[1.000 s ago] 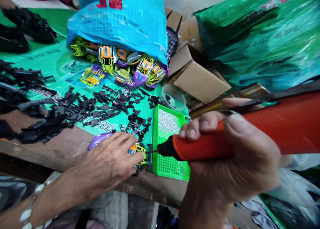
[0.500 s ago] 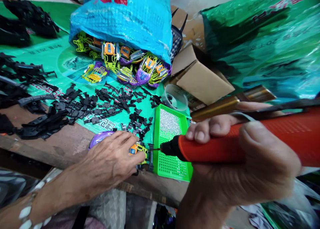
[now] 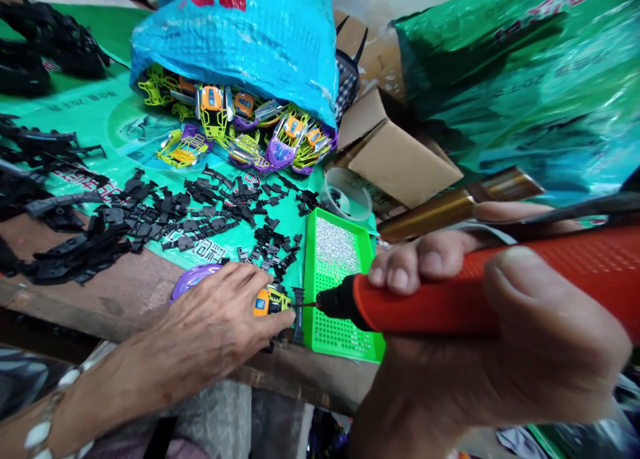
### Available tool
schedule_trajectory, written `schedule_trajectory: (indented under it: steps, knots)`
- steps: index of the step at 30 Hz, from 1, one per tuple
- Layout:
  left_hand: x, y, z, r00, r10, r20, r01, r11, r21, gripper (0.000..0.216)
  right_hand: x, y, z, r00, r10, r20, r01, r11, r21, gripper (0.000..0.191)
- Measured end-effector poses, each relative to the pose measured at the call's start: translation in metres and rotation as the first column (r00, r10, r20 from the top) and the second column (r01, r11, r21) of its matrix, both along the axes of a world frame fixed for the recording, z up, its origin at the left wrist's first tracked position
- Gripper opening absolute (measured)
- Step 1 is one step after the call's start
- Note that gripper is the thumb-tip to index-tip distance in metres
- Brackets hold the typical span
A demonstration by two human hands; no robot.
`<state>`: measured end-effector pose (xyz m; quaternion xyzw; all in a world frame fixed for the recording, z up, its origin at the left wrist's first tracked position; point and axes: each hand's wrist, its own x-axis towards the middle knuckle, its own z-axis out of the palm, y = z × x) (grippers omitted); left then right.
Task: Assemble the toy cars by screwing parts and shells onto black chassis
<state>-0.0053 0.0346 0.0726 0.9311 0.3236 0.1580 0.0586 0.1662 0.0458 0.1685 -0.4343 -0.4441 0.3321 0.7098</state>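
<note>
Head view: your left hand [image 3: 220,312] has its fingers around the toy car [image 3: 267,302], likely bracing it against the red power driver [image 3: 440,310] your right hand's [image 3: 510,359] fingers grip.

red-and-black screwdriver [image 3: 430,305]; purple, orange and lime toy car [image 3: 263,303]; green tray [image 3: 340,342]

White-beaded bracelet [image 3: 38,435] around a bare left forearm [image 3: 117,375]

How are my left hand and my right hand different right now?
Your left hand lies palm-down over a toy car; your right hand wraps around a red power tool. Your left hand is down at the bench, while your right hand is nearer you and looks larger. Both are bare, and each is holding something.
</note>
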Motion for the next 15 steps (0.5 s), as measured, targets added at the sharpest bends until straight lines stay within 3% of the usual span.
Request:
schedule_trajectory:
  steps: [15]
  knots:
    - [0.0000,-0.0006,0.0040,1.000,-0.006,-0.012,0.006,1.000,0.005,0.020,0.0049,0.0007,-0.0052,0.999,0.023,0.049,-0.026,0.998,0.063,0.018]
